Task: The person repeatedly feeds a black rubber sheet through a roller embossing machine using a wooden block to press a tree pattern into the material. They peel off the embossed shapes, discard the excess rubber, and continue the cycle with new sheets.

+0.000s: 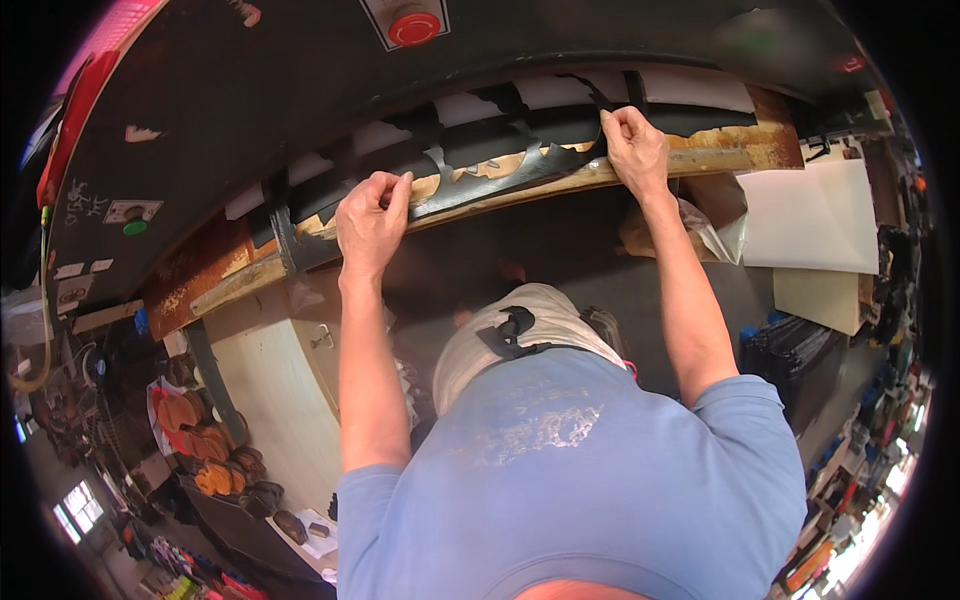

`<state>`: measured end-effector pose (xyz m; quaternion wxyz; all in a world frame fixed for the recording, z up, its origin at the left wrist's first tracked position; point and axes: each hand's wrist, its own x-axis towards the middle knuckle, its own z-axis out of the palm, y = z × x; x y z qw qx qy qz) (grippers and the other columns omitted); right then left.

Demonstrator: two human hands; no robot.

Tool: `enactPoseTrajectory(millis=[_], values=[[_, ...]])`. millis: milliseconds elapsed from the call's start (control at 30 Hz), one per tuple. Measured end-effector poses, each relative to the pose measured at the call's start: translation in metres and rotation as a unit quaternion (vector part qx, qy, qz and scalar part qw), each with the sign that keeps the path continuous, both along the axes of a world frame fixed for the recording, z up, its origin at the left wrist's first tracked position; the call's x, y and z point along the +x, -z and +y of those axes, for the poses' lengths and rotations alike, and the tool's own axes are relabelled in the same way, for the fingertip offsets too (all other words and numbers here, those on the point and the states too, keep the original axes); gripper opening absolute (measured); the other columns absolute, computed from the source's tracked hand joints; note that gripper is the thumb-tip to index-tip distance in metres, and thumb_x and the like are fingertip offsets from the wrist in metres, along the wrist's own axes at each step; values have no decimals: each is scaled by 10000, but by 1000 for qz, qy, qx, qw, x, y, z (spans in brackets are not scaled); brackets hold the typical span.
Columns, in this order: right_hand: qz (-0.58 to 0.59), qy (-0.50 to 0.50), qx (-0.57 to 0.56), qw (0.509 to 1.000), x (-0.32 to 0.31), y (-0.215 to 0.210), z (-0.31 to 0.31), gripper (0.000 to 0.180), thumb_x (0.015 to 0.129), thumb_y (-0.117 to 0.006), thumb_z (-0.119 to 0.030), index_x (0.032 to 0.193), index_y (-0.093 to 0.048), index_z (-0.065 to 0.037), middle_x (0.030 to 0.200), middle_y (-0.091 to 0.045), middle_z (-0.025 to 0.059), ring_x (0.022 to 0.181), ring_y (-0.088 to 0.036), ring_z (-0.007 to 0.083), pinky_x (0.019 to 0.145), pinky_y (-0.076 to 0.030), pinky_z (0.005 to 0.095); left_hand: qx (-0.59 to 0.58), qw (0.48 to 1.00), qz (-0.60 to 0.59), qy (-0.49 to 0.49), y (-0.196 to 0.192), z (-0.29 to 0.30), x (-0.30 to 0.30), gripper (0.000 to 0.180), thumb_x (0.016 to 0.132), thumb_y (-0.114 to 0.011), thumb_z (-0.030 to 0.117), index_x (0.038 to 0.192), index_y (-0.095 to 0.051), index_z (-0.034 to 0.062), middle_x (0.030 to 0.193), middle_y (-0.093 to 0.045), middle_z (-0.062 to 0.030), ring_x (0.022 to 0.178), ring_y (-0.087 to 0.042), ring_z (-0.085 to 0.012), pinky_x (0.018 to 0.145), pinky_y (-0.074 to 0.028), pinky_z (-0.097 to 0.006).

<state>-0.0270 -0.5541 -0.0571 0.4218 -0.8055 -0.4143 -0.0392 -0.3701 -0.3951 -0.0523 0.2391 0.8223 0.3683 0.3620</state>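
Observation:
A black, flexible sheet with large cut-out gaps (490, 184) lies along the front of a dark machine, over a worn wooden board (700, 160). My left hand (372, 225) pinches the sheet's near edge strip, thumb and fingers pressed together. Farther right and a little higher, my right hand (637, 150) grips the same strip near a narrow upright piece of it. The strip stretches between both hands, in front of the board's edge. Pale surfaces show through the gaps behind it. The sheet's far side is hidden under the machine's overhang.
On the machine's dark front sit a red push button (413, 30) and a green button (134, 228). A white sheet (810, 215) and a plastic bag (735, 235) are at the right. Brown cut pieces (190, 425) are piled at the lower left. A black bundle (795, 350) stands at the right.

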Motion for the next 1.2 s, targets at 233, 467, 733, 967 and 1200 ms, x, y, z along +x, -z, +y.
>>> enactPoseTrajectory(millis=[233,467,733,967,1200], values=[[216,17,88,972,5,-11,-8,266,1020,-752,-255,874,-716,-35,664,-516,-86,640,-441,20,575,-368,230,12,1000,24,6,-4,-3,-1,193,931,-793,139,805,-686,39,700,-672,-118,642,-660,-305,609,-516,-407],[149,-112,108,977,-58,-49,77,226,963,-787,-205,1098,-735,-31,901,-684,5,821,-616,94,740,-531,252,-264,961,24,74,-32,23,-4,88,977,-733,97,941,-741,17,823,-764,-108,782,-743,-210,717,-570,-346],[-38,-288,-28,956,-139,-26,234,789,746,-837,-210,1480,-575,-80,1613,-355,340,1456,-269,655,1200,-385,648,15,999,-4,-39,-28,148,34,390,1013,-632,47,1401,-649,6,1395,-674,-223,1300,-641,-392,1101,-500,-464],[204,-343,60,915,-99,-49,231,862,736,-896,-141,1529,-568,-53,1579,-520,208,1488,-472,353,1256,-376,468,25,999,10,-41,-10,156,32,385,997,-665,55,1382,-681,54,1393,-674,-225,1314,-632,-393,1113,-490,-474],[452,-307,177,819,-31,-65,190,791,835,-860,-15,1551,-523,5,1576,-524,148,1433,-540,268,1231,-412,396,5,999,-9,-51,-13,152,37,373,988,-685,71,1361,-700,62,1382,-679,-237,1307,-635,-398,1109,-491,-467]])
